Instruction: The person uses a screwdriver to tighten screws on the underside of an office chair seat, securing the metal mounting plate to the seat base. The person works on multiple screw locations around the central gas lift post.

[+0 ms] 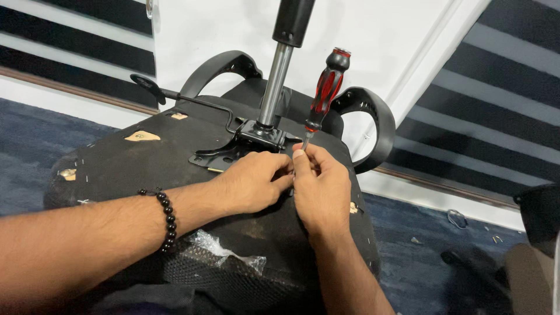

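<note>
Hands together, fingers pinching screwdriver — upright

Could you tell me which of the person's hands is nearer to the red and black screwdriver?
Right. The right hand is at the base of the screwdriver shaft, fingertips touching it. The left hand sits just beside, left of the shaft.

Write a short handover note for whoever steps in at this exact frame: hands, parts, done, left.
Left hand: fingers pinched at the edge of the metal seat plate.
Right hand: fingers gripping the shaft of the red-and-black screwdriver, standing upright at the plate.
Chair seat lies upside down on the blue carpet; gas cylinder stands in the plate.
Done: plate sits on the seat underside.
Left: the fastener under the fingers is hidden, so its state cannot be told.
</note>
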